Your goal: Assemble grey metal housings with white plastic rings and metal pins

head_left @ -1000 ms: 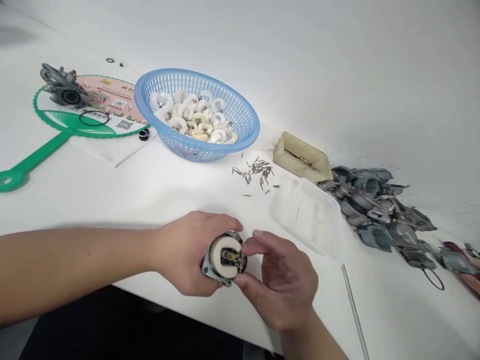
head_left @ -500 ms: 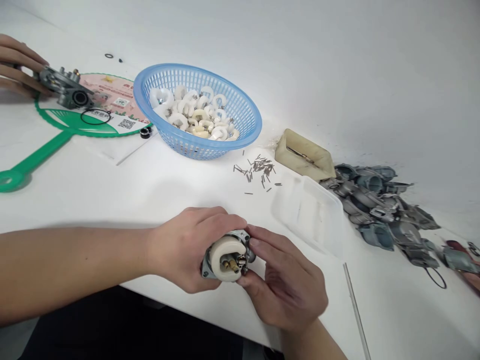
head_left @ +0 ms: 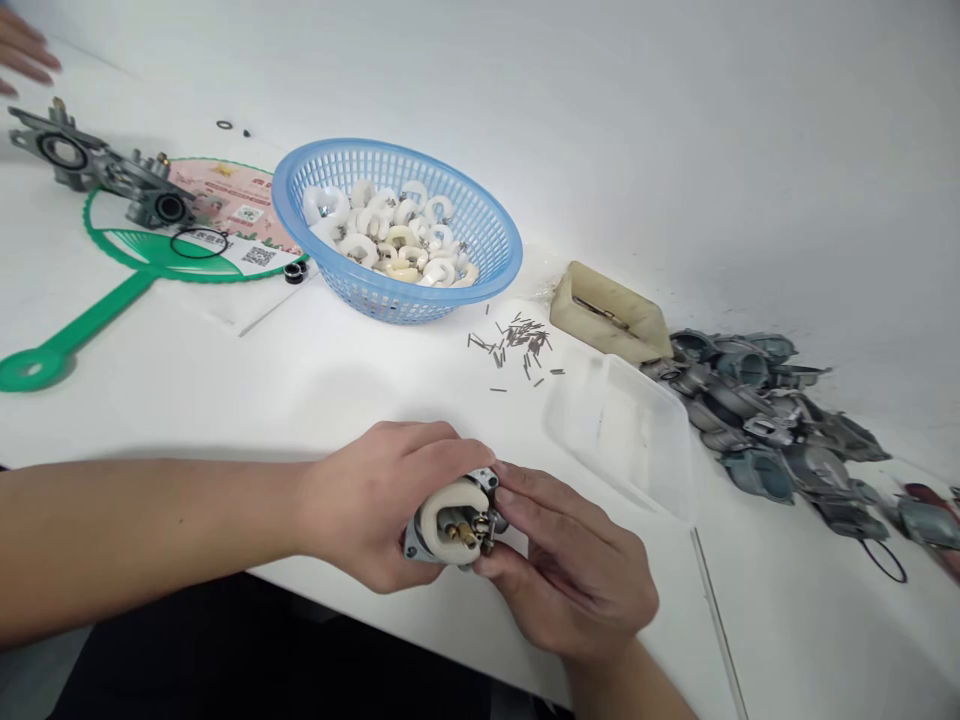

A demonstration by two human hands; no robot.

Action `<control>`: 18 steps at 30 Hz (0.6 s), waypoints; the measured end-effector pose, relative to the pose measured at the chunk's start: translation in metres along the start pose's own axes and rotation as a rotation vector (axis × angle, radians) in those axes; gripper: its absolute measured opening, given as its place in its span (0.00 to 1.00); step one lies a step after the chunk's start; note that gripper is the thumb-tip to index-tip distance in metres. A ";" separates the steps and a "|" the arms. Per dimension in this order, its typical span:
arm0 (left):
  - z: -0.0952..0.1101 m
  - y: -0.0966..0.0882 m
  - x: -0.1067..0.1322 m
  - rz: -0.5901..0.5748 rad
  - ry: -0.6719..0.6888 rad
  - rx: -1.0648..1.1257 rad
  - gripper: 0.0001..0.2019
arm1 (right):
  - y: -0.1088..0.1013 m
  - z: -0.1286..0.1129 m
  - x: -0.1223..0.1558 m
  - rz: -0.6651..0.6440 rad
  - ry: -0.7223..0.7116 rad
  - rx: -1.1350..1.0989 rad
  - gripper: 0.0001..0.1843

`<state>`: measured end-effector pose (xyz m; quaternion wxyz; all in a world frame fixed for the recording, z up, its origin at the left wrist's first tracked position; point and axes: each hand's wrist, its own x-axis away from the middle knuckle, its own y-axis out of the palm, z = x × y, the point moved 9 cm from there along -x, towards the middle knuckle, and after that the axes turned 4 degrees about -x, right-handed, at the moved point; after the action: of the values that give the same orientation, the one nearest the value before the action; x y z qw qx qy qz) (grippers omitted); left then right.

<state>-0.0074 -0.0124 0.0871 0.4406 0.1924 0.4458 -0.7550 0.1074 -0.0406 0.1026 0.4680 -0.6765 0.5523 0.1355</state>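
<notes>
Since the earlier frames, a co-worker's hand (head_left: pixel 24 52) has drawn back to the upper-left corner; a second carburetor body (head_left: pixel 61 150) now stands beside the one on the hand fan (head_left: pixel 247 192).

Held carburetor (head_left: pixel 450 523): above the near part of the table, open float side facing up toward the head camera. Long axis foreshortened; cannot tell its line. White C-shaped float (head_left: pixel 430 530) opens to the right; brass jets (head_left: pixel 466 535) point up and toward lower right.

Grip: left hand (head_left: pixel 375 505) wrapped around the housing; right hand (head_left: pixel 589 560) pinching its right side, thumb below, fingers above.

Surface: white table (head_left: pixel 300 410) carrying blue basket (head_left: pixel 397 275) of floats, heap of metal castings (head_left: pixel 757 420), translucent tray (head_left: pixel 622 430), cream box (head_left: pixel 607 335), scattered pins (head_left: pixel 521 340).

Edges: table's front edge slants beneath both wrists. White tabletop shows between left forearm and basket; tray sits near the right fingers.
</notes>
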 end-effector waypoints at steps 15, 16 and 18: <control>0.002 -0.016 0.002 0.221 0.016 -0.257 0.23 | -0.004 0.015 0.008 0.199 0.294 -0.033 0.30; 0.002 -0.017 0.002 0.228 0.012 -0.265 0.23 | -0.005 0.016 0.009 0.222 0.326 -0.032 0.30; 0.001 -0.017 0.002 0.244 0.012 -0.278 0.22 | -0.005 0.016 0.011 0.253 0.363 -0.015 0.29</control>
<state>-0.0226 -0.0106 0.0954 0.5487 0.1869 0.5218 -0.6259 0.1209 -0.0351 0.0892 0.3350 -0.6185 0.7070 0.0731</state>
